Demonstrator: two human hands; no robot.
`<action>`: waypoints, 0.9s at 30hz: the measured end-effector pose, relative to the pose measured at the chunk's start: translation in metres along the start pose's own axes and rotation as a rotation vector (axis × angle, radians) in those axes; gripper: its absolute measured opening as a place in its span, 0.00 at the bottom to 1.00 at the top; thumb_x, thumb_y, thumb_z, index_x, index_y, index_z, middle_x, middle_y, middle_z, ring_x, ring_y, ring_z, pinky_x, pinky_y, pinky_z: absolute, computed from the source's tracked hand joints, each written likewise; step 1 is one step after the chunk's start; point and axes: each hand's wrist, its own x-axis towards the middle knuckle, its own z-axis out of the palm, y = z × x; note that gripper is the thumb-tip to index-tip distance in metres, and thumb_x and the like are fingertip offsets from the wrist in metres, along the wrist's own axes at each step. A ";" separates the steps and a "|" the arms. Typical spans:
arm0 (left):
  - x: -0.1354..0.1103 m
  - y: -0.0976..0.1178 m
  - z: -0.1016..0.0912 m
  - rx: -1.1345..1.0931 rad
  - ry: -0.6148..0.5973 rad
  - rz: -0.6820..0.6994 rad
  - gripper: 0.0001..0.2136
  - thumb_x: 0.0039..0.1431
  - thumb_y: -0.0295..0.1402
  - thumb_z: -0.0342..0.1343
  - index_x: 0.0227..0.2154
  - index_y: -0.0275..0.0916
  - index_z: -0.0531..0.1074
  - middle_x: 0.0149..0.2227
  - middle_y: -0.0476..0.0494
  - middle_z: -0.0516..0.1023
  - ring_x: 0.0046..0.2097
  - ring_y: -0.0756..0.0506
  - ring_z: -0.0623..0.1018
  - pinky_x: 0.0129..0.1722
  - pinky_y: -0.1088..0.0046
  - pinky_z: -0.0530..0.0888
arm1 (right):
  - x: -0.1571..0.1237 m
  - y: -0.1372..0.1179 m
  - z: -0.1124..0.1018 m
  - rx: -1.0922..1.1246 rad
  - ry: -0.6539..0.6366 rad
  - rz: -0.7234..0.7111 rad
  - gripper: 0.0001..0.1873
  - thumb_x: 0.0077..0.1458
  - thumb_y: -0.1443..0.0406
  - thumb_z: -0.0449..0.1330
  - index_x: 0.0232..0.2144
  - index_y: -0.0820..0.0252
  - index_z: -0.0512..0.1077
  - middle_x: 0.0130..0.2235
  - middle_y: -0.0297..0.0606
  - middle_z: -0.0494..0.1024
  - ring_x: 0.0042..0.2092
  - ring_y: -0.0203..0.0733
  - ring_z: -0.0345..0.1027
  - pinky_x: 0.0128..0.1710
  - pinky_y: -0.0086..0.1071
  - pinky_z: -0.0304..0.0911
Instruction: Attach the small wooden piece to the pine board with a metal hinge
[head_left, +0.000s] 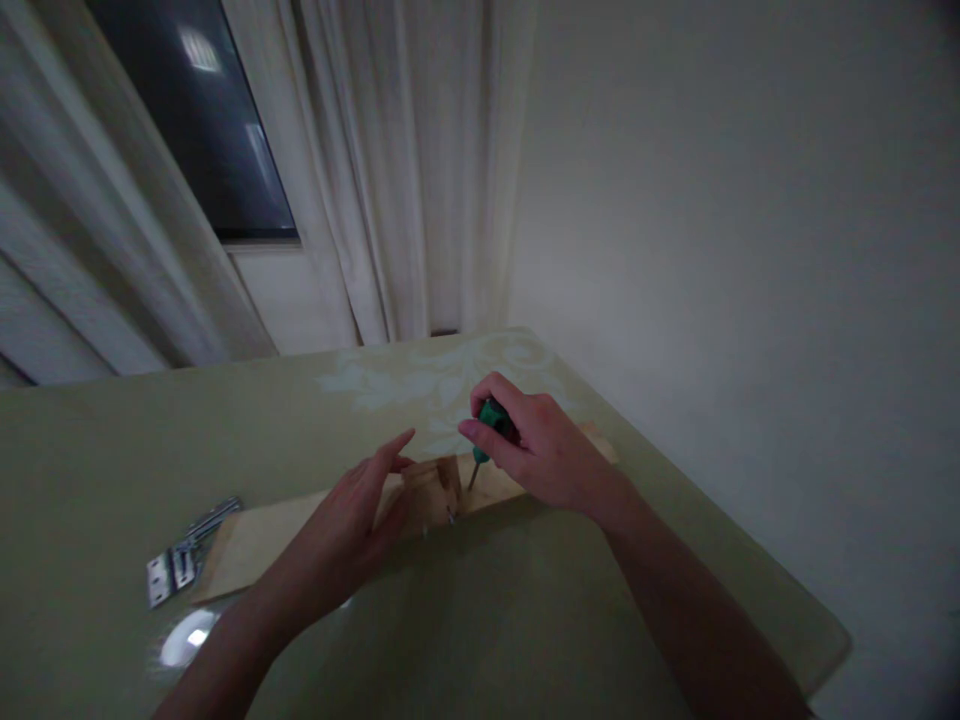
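Observation:
My right hand is closed round the green handle of a screwdriver, whose thin shaft points down at a small wooden block. The block stands on a long pale wooden board that lies across the green table. My left hand rests against the block's left side with fingers stretched out and together. A small screw shows at the block's front, beside the screwdriver tip.
Two metal hinges lie on the table left of the board. A bright reflection of a lamp shows on the tabletop. White curtains and a dark window are behind; a bare wall is to the right.

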 end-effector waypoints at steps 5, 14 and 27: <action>-0.004 0.007 -0.005 -0.012 -0.068 0.028 0.37 0.67 0.40 0.60 0.73 0.52 0.48 0.57 0.40 0.76 0.59 0.36 0.79 0.60 0.51 0.75 | 0.000 0.000 0.000 -0.012 0.005 -0.010 0.09 0.70 0.56 0.61 0.42 0.52 0.67 0.30 0.25 0.72 0.29 0.33 0.62 0.32 0.29 0.53; -0.006 0.014 -0.006 -0.029 -0.083 0.054 0.32 0.71 0.39 0.55 0.72 0.54 0.50 0.56 0.41 0.77 0.58 0.37 0.79 0.61 0.49 0.74 | 0.000 -0.001 0.000 0.001 -0.011 0.014 0.09 0.70 0.56 0.61 0.42 0.52 0.67 0.30 0.26 0.72 0.28 0.33 0.62 0.31 0.29 0.53; -0.007 0.015 -0.007 -0.013 -0.099 0.064 0.39 0.62 0.38 0.64 0.72 0.54 0.51 0.53 0.44 0.78 0.55 0.38 0.81 0.58 0.54 0.77 | 0.000 0.000 0.000 0.004 -0.009 0.014 0.09 0.70 0.56 0.61 0.42 0.52 0.67 0.30 0.26 0.73 0.29 0.33 0.62 0.32 0.29 0.54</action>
